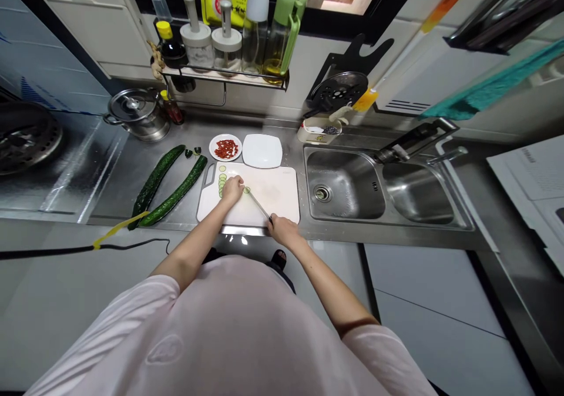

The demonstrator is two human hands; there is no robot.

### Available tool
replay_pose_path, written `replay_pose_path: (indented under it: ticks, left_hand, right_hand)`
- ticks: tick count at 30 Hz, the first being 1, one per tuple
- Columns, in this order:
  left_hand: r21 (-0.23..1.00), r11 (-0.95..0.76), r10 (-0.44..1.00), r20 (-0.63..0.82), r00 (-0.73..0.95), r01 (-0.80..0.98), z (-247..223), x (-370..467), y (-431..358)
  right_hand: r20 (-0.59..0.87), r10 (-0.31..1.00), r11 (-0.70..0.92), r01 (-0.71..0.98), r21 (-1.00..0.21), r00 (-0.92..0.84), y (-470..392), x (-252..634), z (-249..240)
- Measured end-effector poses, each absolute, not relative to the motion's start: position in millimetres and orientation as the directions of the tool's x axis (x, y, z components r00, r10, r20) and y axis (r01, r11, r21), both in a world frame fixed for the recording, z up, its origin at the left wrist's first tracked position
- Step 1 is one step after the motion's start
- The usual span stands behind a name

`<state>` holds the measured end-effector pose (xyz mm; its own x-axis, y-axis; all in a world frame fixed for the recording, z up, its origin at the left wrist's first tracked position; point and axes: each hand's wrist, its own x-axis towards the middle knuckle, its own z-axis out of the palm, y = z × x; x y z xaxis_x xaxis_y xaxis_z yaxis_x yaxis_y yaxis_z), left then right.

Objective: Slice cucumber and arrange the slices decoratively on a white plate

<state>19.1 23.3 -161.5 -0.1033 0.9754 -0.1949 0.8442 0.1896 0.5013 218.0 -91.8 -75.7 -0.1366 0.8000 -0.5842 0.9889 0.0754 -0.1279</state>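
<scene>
Standing here, I see a person bent over a white cutting board (273, 199) that lies on the steel surface (117, 178), close to its front edge. The right hand (282, 230) is closed round the dark handle of a knife (259, 204), whose blade slants across the board, away from the person and to the left. At the blade's tip lies a single round slice (247, 190), pale inside with a green rim. The left hand (232, 190) is over the board just beside that tip, fingers bent and close together; I cannot tell whether it pinches anything. Next to it, along the left part of the board, a row of cucumber slices (222, 178) overlaps, the nearest ones partly hidden by the hand. Left of the board, two long dark green cucumbers (180, 193) lie slantwise on the surface, near each other, and two small cut ends (188, 153) sit by their far tips. Just behind the board are a round plate (212, 151) of chopped red pieces (226, 148) and, to its right, a squarish white plate (262, 150). Farther back on the left stands a lidded steel pot (136, 114), with a small bottle (171, 108) beside it. To the right of the board is a double sink (346, 178), and a wall shelf (229, 77) carries bottles and jars above.
</scene>
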Motion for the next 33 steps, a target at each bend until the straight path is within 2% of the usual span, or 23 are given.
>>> replay_pose_path:
  ticks: [16, 33]
  left_hand:
    - [0.504, 0.190, 0.972, -0.214, -0.091, 0.843, -155, 19, 23]
    - [0.482, 0.203, 0.964, -0.249, -0.089, 0.853, -157, 18, 28]
  right_hand:
    - [-0.613, 0.768, 0.081, 0.978, -0.192, -0.184, -85, 222, -71]
    - [-0.618, 0.765, 0.077, 0.978, -0.193, -0.182, -82, 224, -72]
